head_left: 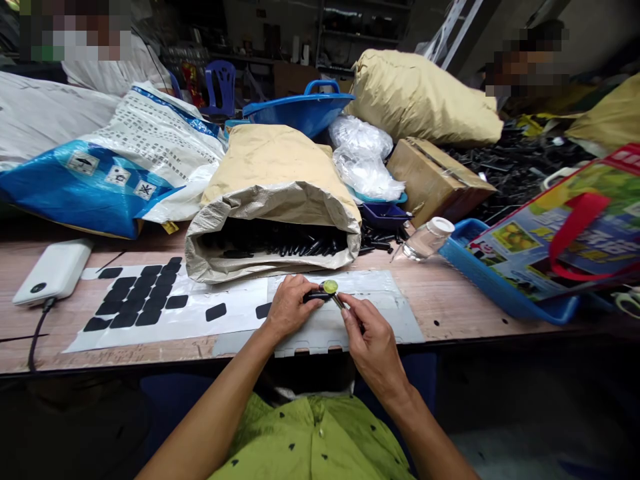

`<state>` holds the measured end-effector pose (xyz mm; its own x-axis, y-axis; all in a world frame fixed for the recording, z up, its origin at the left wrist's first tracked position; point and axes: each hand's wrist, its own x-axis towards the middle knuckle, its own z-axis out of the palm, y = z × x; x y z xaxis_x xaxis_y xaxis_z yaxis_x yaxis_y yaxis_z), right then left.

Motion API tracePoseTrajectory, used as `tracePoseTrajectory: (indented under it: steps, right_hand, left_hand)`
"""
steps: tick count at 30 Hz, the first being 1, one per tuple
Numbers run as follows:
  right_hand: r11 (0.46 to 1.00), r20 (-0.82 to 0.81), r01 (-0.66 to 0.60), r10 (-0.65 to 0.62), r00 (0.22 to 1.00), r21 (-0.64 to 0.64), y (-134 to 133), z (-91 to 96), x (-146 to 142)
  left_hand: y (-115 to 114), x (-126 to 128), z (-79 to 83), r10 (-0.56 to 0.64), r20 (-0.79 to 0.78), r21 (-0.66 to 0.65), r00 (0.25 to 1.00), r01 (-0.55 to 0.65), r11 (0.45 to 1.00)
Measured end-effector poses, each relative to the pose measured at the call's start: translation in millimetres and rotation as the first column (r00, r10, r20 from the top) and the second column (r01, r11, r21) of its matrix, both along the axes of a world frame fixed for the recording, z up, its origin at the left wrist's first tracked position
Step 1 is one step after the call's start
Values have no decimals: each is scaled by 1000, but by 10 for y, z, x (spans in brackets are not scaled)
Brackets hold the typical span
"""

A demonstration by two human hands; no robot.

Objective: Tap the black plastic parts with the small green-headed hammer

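My left hand (293,305) is closed on a short black rod-like part (316,294) above a grey board (380,303). A small round yellow-green piece (330,287) shows at the right end of that part. My right hand (369,333) pinches a slim dark stick-like tool (338,301), its tip close to the round piece; whether they touch I cannot tell. Just behind my hands lies an open paper sack (280,160) with many black rod-like parts (300,240) inside. Left of my hands, black rounded-square pads (216,312) rest on a white sheet (190,327).
A white power bank (54,270) with a cable lies at left, near a blue-and-white bag (165,147). To the right are a clear plastic bottle (425,241), a blue tray (493,287) bearing a colourful bag (565,233), and a cardboard box (435,177). Other people are behind.
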<state>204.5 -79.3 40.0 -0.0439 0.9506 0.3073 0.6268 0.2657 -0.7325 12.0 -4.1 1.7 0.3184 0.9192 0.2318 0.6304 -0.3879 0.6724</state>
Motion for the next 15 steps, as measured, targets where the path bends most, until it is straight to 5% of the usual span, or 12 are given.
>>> tracePoseTrajectory:
  steps: [7,11,15]
  right_hand:
    - [999,18,12,-11,1000,-30,88,-29,65]
    - [985,107,169,-173,979,44,279,24,408]
    - [915,361,395,-395,845,77,483,-56,780]
  left_hand:
    - [-12,6,-2,33,63,-12,997,-33,999]
    - [-13,4,22,15,24,-4,1000,-15,1000]
    - [-11,8,38,8,19,-13,1000,-8,1000]
